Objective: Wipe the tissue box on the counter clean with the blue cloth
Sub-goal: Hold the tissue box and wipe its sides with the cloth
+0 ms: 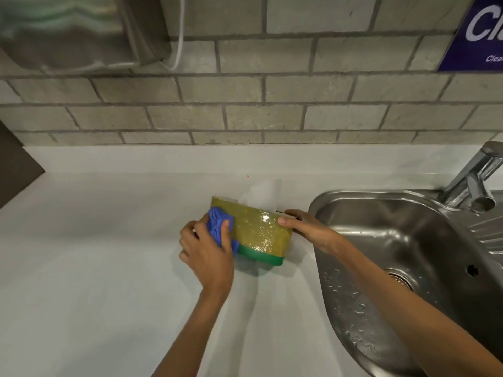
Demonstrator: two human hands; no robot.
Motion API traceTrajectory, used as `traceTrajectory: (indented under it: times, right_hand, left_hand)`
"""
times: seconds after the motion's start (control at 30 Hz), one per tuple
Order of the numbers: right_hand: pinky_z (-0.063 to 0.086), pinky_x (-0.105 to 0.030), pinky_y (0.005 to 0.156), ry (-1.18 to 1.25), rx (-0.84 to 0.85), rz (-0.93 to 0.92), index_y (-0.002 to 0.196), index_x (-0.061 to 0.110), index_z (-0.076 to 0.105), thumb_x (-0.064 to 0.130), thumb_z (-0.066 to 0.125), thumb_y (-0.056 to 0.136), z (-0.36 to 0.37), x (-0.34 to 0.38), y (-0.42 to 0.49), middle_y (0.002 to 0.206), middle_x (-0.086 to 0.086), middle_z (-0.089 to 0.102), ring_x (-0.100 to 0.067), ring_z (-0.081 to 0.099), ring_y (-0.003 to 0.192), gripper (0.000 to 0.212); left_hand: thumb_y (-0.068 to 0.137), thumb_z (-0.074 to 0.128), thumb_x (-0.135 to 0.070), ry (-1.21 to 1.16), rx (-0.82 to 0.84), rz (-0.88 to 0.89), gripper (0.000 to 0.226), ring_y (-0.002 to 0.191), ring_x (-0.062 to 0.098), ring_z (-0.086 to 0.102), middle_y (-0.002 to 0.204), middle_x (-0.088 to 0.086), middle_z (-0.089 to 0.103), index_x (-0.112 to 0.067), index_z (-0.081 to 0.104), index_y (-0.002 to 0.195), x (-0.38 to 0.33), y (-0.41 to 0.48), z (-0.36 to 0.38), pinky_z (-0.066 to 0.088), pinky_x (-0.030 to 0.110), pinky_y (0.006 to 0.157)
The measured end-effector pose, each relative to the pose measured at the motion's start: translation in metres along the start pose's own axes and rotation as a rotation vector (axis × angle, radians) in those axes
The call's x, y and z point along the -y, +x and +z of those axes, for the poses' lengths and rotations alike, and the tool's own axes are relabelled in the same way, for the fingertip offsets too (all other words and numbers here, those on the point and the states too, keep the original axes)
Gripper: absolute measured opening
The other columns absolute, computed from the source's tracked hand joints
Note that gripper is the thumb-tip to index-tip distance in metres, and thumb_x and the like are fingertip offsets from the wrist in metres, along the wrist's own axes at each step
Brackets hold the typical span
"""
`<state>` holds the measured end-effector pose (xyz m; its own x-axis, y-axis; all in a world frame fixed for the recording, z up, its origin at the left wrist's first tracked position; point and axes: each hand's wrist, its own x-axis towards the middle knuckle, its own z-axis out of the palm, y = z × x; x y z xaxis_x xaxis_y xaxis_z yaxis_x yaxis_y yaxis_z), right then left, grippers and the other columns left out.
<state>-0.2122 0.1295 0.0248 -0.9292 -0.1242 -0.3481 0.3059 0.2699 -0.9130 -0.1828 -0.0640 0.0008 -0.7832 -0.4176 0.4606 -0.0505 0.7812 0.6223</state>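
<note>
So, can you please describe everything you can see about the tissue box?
The tissue box looks glossy, gold and glittery, with a green band along its lower edge. A white tissue sticks up from its top. It stands on the white counter, just left of the steel sink, and appears tilted. The left hand presses a blue cloth against its left end, while the right hand grips its right end.

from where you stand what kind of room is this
Probably a shared kitchenette or office pantry: a stainless sink with a faucet set in a white counter, a tiled wall, and a wall-mounted metal dispenser.
</note>
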Motion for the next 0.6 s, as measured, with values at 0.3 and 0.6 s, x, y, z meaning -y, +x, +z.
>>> traceTrajectory:
  times: [0.3, 0.6]
  right_hand:
    - [0.032, -0.039, 0.114, -0.050, 0.001, -0.006, 0.140, 0.006, 0.033, 0.062, 0.065, 0.039, -0.003, 0.004, -0.002, 0.138, -0.009, 0.047, -0.022, 0.045, 0.129, 0.120]
    - [0.033, -0.035, 0.112, -0.080, -0.004, 0.020, 0.140, 0.007, 0.033, 0.065, 0.064, 0.038, 0.001, 0.007, -0.003, 0.138, -0.007, 0.046, -0.020, 0.044, 0.125, 0.122]
  left_hand:
    - [0.087, 0.029, -0.066, 0.097, 0.055, 0.437, 0.053, 0.089, 0.018, 0.047, 0.098, 0.006, 0.063, -0.022, 0.052, 0.106, -0.010, -0.038, 0.007, 0.044, 0.031, 0.068]
    - [0.079, 0.048, -0.053, 0.041, 0.022, 0.142, 0.048, 0.084, 0.033, 0.059, 0.099, 0.015, 0.062, -0.010, 0.060, 0.093, -0.015, -0.003, 0.004, 0.045, 0.036, 0.069]
